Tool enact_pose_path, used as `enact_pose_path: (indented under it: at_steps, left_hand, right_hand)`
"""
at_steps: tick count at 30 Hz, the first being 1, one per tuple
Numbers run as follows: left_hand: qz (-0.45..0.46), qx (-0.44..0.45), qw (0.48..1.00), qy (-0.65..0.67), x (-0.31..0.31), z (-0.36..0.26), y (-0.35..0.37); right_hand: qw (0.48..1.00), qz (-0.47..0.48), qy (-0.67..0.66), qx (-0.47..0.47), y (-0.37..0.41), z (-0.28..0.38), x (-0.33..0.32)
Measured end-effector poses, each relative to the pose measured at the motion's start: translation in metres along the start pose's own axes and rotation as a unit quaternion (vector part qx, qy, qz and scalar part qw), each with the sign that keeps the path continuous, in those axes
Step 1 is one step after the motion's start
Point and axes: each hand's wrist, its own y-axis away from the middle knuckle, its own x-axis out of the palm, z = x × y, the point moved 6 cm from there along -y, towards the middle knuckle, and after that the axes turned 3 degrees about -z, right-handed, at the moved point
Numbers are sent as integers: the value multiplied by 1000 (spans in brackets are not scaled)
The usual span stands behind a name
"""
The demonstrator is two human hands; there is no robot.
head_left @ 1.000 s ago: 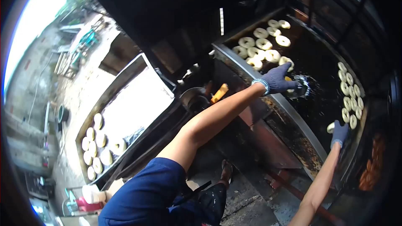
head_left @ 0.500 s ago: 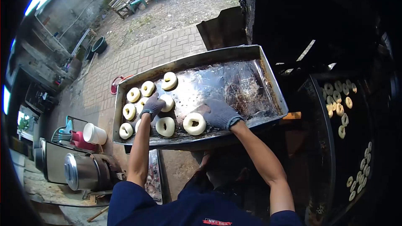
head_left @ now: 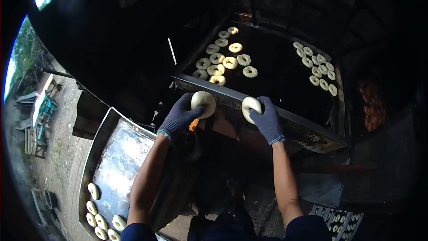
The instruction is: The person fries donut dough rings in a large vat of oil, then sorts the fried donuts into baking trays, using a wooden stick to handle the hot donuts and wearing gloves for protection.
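My left hand (head_left: 180, 115), in a grey knitted glove, grips a pale ring of dough (head_left: 203, 105), thumb at its hole. In the same kind of glove, my right hand (head_left: 267, 118) holds another dough ring (head_left: 251, 109) by its side. Both hands are raised just before the near rim of a large dark frying pan (head_left: 214, 86). Inside that pan, several rings lie in a group at the left (head_left: 230, 63), and several more at the right (head_left: 323, 69).
A metal tray (head_left: 117, 160) at lower left carries several more dough rings (head_left: 100, 221). At bottom right, part of a rack (head_left: 343, 223) with rings shows. Reddish brickwork (head_left: 372, 107) stands right of the pan. Outside at far left is a table (head_left: 39, 107) with green chairs.
My view has turned right from the tray to the pan. Both hands have left the tray, each now with a dough ring lifted from it.
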Motion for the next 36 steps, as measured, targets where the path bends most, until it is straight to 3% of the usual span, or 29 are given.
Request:
enact_pose_path:
  at_steps: [1,3,6,9,11,12,13,14,16,17,19,20,22,23,24,25,26,27,29,31,32,33,35,36]
  left_hand:
    - [31,51,998,-36,47,10,-50]
    - [43,30,997,-54,129,27,-130]
    - [-23,7,996,-85,212,78,-215]
    - [-54,-92,988,-112,238,81,-219]
    - [-43,-24,992,-114,245,90,-219]
    - [9,-57,993,-104,238,81,-208]
    - [28,7,997,-72,216,45,-181]
    - [22,59,989,-134,192,34,-170]
    - [-7,145,983,-111,111,-12,-100]
    - [-46,154,973,-163,62,-10,-64]
    - [-162,132,944,-256,-46,-3,32]
    - [-213,85,936,-266,-102,-1,91]
    - [-377,-42,847,-372,-208,40,232]
    - [-446,-112,778,-428,-251,58,315]
    - [-512,-199,689,-472,-288,91,408]
    - [-523,-284,621,-510,-306,112,494]
    - [-506,-413,568,-501,-313,129,568]
    - [-499,-548,523,-421,-310,137,625]
    - [-449,-618,531,-368,-300,168,700]
    - [-393,-624,578,-349,-290,174,712]
    - [-451,-603,558,-349,-291,182,727]
    - [-447,-604,563,-345,-299,179,734]
    - [-285,-698,585,-301,-305,174,730]
    - [-256,-691,607,-297,-309,178,731]
  right_hand:
    - [997,-65,34,1,-19,-42,-42]
    - [989,-123,58,62,-45,-116,-111]
    - [973,-107,149,139,-65,-218,-179]
    - [961,-62,203,177,-67,-266,-208]
    - [964,-65,188,178,-74,-292,-213]
    - [965,-105,178,159,-83,-303,-216]
    - [972,-115,117,166,-101,-345,-221]
    - [975,-104,80,181,-123,-365,-224]
    - [970,-161,161,88,-147,-293,-205]
    - [967,-166,193,12,-158,-238,-180]
    - [971,-151,135,-125,-157,-111,-110]
    - [975,-127,82,-164,-134,-34,-63]
    - [980,-31,-34,-192,-62,108,36]
    - [973,38,-55,-220,-19,163,87]
    - [964,150,-120,-186,26,203,141]
    - [932,269,-152,-189,78,244,190]
    - [879,368,-133,-274,128,281,234]
    - [820,453,-140,-319,183,295,286]
    - [725,592,-111,-335,298,307,377]
    - [660,626,-55,-411,399,297,445]
    - [628,644,14,-438,433,301,464]
    - [591,659,86,-457,461,304,475]
    - [531,671,117,-504,485,306,468]
    - [576,682,89,-443,483,304,463]
